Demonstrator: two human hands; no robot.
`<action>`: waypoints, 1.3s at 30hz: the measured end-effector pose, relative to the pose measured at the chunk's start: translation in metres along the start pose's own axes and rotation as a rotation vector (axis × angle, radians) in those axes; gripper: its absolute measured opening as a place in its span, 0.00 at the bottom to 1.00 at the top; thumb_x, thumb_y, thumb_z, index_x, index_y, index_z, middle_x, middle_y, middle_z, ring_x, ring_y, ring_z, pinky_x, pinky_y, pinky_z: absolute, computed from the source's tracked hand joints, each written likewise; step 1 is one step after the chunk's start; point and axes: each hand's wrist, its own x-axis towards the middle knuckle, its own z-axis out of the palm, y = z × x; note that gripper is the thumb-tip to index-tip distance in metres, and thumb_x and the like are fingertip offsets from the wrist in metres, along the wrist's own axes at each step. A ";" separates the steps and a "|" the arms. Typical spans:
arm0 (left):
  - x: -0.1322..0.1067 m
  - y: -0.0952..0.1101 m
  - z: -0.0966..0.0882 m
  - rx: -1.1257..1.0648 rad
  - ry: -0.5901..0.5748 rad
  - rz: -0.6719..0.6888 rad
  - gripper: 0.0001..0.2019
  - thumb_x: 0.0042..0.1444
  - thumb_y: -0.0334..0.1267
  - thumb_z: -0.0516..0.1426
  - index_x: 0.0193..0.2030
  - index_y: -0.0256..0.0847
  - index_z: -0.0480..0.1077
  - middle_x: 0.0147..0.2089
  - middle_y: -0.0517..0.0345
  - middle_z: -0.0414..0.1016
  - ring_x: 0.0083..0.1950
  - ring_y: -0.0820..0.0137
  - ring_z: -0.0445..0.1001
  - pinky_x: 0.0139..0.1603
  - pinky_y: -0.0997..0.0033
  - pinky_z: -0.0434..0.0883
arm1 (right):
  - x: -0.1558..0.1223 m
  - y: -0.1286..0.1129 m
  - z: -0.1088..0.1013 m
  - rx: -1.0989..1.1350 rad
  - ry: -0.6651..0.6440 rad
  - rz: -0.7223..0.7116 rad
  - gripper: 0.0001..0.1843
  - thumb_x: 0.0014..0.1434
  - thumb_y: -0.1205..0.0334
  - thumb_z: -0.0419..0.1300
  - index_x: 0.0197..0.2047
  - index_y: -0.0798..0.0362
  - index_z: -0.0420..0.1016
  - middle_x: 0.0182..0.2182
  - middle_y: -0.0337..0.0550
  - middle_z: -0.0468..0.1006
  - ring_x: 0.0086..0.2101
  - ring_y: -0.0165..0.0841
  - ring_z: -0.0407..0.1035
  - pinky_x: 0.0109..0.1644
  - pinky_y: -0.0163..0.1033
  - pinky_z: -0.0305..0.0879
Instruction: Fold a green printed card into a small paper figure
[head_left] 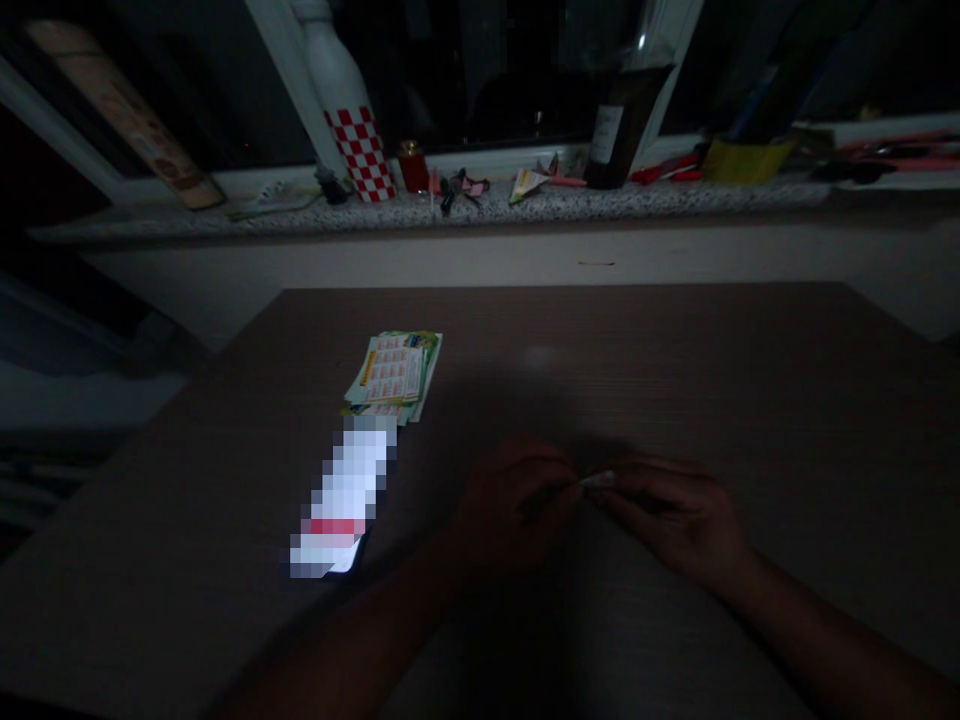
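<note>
Between my two hands is a small whitish piece that looks like folded paper (pixel 598 480); its exact kind is hard to make out in the dim light. My left hand (pixel 514 505) pinches its left end between thumb and finger. At the other end, the fingertips of my right hand (pixel 682 510) are closed on it. Both hands are low over the brown table (pixel 712 370). Left of my left hand lies a lit phone (pixel 349 490), its screen blurred out. Just beyond the phone sits a stack of printed cards or leaflets (pixel 394 370).
A speckled stone sill (pixel 480 210) runs behind the table under dark windows. It carries a red-and-white checked bottle (pixel 360 145), a dark bottle with a pale label (pixel 611 140), a small red jar (pixel 412 168), a tall tube (pixel 127 115) and a yellow container (pixel 746 160).
</note>
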 end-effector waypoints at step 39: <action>-0.005 -0.009 0.003 -0.248 -0.012 -0.376 0.03 0.52 0.35 0.60 0.32 0.37 0.71 0.32 0.57 0.74 0.34 0.72 0.72 0.35 0.73 0.69 | 0.002 -0.001 0.002 0.084 -0.030 0.189 0.01 0.55 0.66 0.62 0.32 0.52 0.76 0.28 0.40 0.80 0.27 0.30 0.74 0.31 0.33 0.70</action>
